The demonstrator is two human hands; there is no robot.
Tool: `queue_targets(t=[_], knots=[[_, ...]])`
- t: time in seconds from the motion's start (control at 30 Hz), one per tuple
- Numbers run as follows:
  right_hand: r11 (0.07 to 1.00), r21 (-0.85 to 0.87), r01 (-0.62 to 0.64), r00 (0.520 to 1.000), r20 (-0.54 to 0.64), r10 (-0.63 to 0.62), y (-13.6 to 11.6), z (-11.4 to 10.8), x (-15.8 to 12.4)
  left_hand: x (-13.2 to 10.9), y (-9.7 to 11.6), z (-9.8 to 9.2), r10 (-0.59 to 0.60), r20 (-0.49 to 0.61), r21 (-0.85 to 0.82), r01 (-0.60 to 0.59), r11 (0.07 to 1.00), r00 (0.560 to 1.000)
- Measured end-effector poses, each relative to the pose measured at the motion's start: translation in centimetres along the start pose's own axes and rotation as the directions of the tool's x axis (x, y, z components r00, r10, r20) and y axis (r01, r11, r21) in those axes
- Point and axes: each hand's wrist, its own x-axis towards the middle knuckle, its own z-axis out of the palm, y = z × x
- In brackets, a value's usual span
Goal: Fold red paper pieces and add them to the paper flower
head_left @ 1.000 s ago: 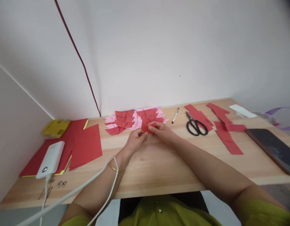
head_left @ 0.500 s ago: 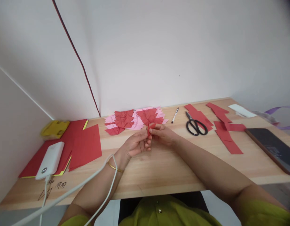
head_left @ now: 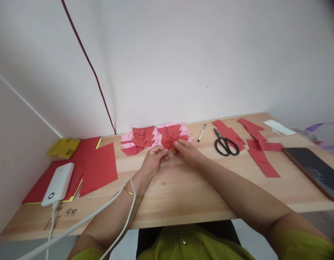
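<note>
My left hand point(head_left: 154, 159) and my right hand point(head_left: 189, 151) are close together above the middle of the table. Both pinch the lower corners of a piece of red paper point(head_left: 167, 141), which is spread between my fingertips. Its outline blends into the folded red paper pieces point(head_left: 173, 130) lying just behind it. More folded red pieces point(head_left: 143, 136) and pink pieces point(head_left: 157, 138) lie in overlapping rows to the left. The fingers partly hide the lower edge of the held paper.
On the left are red paper sheets point(head_left: 99, 168), a white power bank point(head_left: 58, 183) with a cable and a yellow packet point(head_left: 64, 148). Rightward lie a pen point(head_left: 202, 132), black scissors point(head_left: 225, 146), red paper strips point(head_left: 261, 159), a white strip point(head_left: 279, 127) and a phone point(head_left: 313, 171).
My hands have moved slightly apart. The red paper, bunched narrow between my fingers before, is now opened out wider and flatter.
</note>
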Motion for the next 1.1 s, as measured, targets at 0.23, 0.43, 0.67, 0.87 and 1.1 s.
queue_targets(t=[0.23, 0.43, 0.67, 0.87, 1.1], knots=[[0.965, -0.207, 0.164, 0.986, 0.042, -0.158, -0.38, -0.03, -0.21, 0.03, -0.37, 0.16, 0.054, 0.001, 0.124, -0.054, 0.991, 0.999], [0.976, -0.147, 0.160, 0.987, 0.051, -0.154, -0.24, 0.06, -0.15, 0.23, -0.64, -0.30, 0.151, -0.019, 0.300, -0.138, 0.944, 0.988], [0.970, -0.191, 0.150, 0.989, 0.019, -0.149, -0.32, -0.03, -0.12, 0.13, -0.63, -0.38, 0.174, 0.039, 0.404, -0.175, 0.898, 0.984], [0.951, -0.264, 0.158, 0.987, 0.047, -0.151, -0.53, 0.16, -0.26, -0.11, -0.27, -0.23, 0.193, 0.073, 0.431, -0.206, 0.879, 0.978], [0.959, -0.272, 0.086, 0.996, 0.001, -0.089, -0.85, 0.30, -0.34, -0.16, -0.05, -0.16, 0.199, 0.082, 0.471, -0.214, 0.856, 0.977]])
